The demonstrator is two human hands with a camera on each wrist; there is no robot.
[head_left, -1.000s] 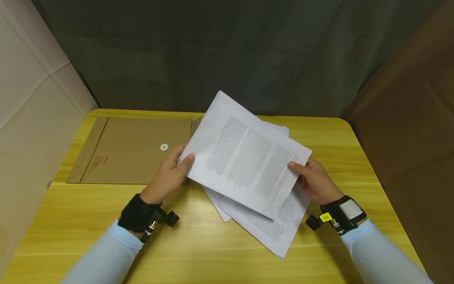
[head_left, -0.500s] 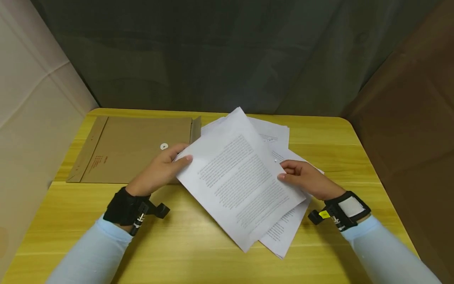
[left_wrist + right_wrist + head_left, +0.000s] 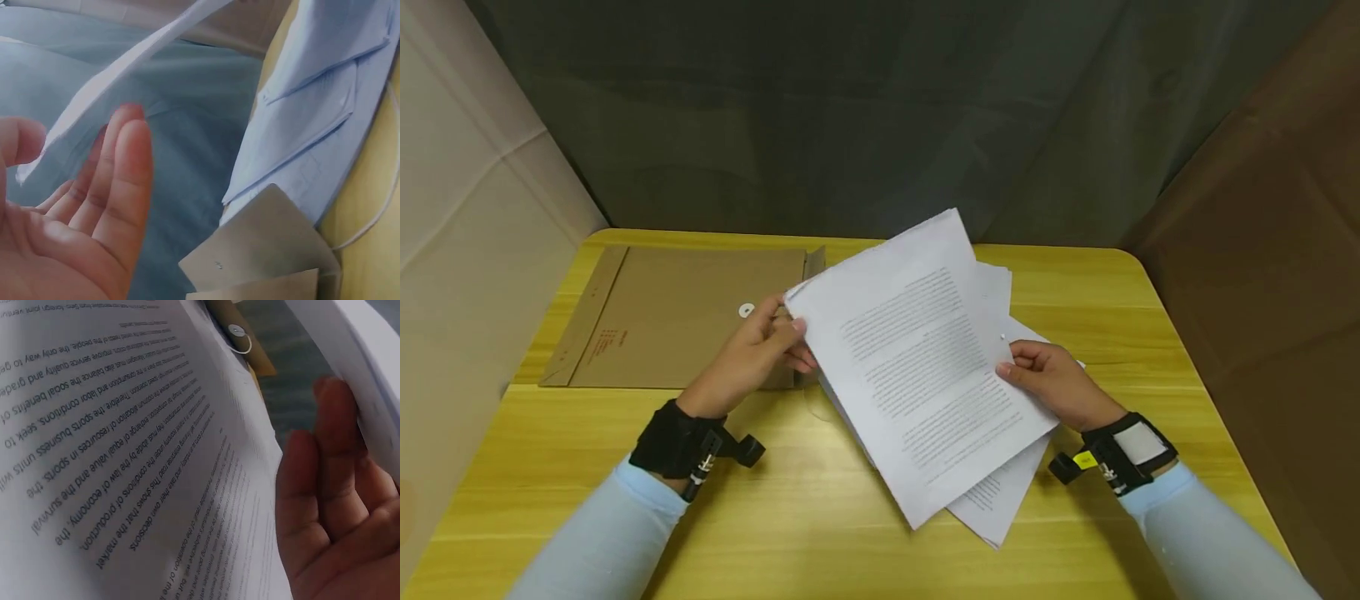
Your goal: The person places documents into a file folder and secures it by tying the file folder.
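Both hands hold a thin bundle of white printed sheets (image 3: 917, 367) tilted above the yellow table (image 3: 790, 517). My left hand (image 3: 790, 335) pinches its left corner, thumb on top and fingers (image 3: 122, 181) underneath the paper's edge (image 3: 125, 69). The right hand (image 3: 1013, 367) grips the right edge, with its fingers (image 3: 325, 487) under the bundle. More printed sheets (image 3: 992, 504) lie loosely fanned on the table below, and their text (image 3: 125, 456) fills the right wrist view.
A brown envelope (image 3: 677, 317) with a white string button (image 3: 746, 311) lies flat at the back left, its flap (image 3: 262, 250) near my left hand. Grey curtain hangs behind the table. A pale wall stands left and a brown panel right.
The held sheets turned clockwise, dipped toward the table, and their far corner has risen again. My right hand shifted left along the edge; the left hand stayed by the envelope.
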